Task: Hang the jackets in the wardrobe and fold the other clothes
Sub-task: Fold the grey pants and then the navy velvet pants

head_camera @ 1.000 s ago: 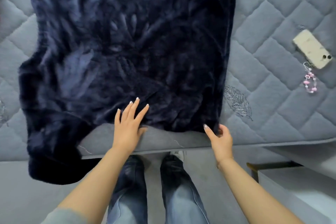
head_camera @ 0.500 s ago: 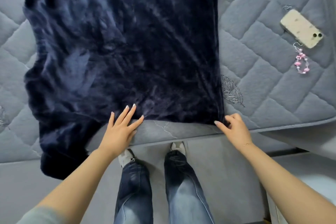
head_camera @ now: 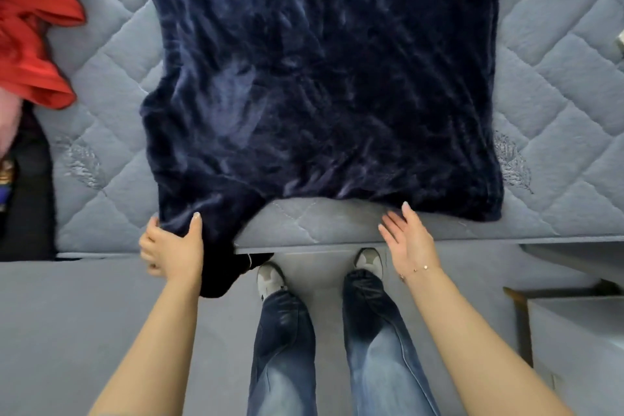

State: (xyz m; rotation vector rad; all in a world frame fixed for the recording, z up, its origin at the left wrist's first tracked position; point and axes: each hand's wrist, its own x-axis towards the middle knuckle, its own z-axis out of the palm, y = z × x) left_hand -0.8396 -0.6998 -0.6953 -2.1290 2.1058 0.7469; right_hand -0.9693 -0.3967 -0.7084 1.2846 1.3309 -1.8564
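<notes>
Plush navy velvet garment (head_camera: 324, 84), creased, spread across quilted mattress (head_camera: 557, 78)

You've got a dark navy plush garment (head_camera: 324, 84) with a lighter bluish sheen in streaks, on a grey-blue mattress (head_camera: 557, 111) quilted in diamonds with embroidered leaf motifs. Bright red clothing (head_camera: 30, 27) at your far left. Your jeans (head_camera: 287, 358) are blue, faded paler down the legs; shoes (head_camera: 268, 277) white and grey. Floor (head_camera: 84, 314) plain grey.
</notes>
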